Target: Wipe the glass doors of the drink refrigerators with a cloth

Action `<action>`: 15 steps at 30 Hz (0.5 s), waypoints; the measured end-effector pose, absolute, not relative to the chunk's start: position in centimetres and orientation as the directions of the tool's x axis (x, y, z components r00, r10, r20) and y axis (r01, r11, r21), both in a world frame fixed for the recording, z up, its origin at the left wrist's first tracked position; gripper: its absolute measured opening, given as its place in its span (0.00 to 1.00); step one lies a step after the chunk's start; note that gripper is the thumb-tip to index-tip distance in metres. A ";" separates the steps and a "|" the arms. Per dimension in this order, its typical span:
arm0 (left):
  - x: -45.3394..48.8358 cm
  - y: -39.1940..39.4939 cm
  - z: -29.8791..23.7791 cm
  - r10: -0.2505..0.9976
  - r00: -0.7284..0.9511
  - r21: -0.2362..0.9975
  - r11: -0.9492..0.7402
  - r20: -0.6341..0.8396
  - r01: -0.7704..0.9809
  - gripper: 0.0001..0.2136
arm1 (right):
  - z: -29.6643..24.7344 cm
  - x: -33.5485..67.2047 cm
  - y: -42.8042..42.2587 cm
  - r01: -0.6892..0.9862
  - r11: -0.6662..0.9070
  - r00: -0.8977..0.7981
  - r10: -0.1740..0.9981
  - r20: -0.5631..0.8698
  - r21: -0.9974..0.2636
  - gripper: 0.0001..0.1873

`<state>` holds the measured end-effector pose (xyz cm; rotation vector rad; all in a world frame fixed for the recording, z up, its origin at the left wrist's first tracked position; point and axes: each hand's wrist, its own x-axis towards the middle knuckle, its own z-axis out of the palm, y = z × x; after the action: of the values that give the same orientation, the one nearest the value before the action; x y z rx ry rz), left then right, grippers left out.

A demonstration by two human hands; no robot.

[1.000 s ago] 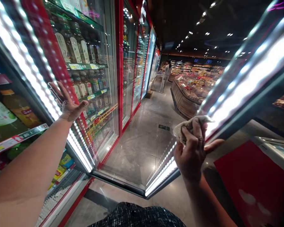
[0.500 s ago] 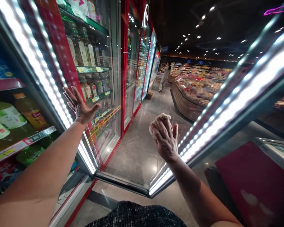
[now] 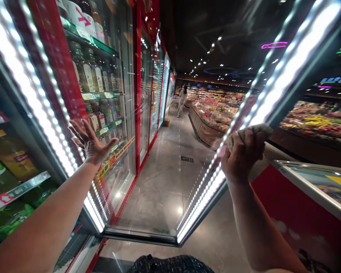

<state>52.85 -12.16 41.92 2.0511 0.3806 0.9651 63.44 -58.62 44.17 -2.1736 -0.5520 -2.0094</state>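
My left hand (image 3: pixel 88 142) is open, fingers spread, pressed flat against the red lit frame (image 3: pixel 55 72) of a drinks cooler. My right hand (image 3: pixel 243 153) is closed round a crumpled pale cloth (image 3: pixel 257 130) and holds it against the lit edge of the open glass cooler door (image 3: pixel 159 182), which swings out in front of me. Bottles (image 3: pixel 88 77) stand on green-edged shelves behind the neighbouring glass door.
Juice bottles (image 3: pixel 13 159) sit on the open cooler's shelves at left. More red coolers line the aisle. A red chest freezer (image 3: pixel 301 212) stands at right. Produce counters (image 3: pixel 213 113) lie beyond, and a person (image 3: pixel 182 99) walks far down the aisle.
My right hand with the cloth has moved from the glass pane rightward and up onto the door's lit edge. The left hand stays on the frame. The view has tilted up slightly.
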 end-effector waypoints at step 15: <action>53.8 -11.2 41.4 0.520 0.481 0.577 -0.816 0.706 0.035 0.68 | 46.0 64.6 -54.6 0.627 -0.778 0.140 0.170 0.975 0.045 0.25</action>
<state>53.81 -11.21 41.40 2.2373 0.4593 1.3076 64.64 -54.55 45.96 -2.0505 -0.7659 -1.6745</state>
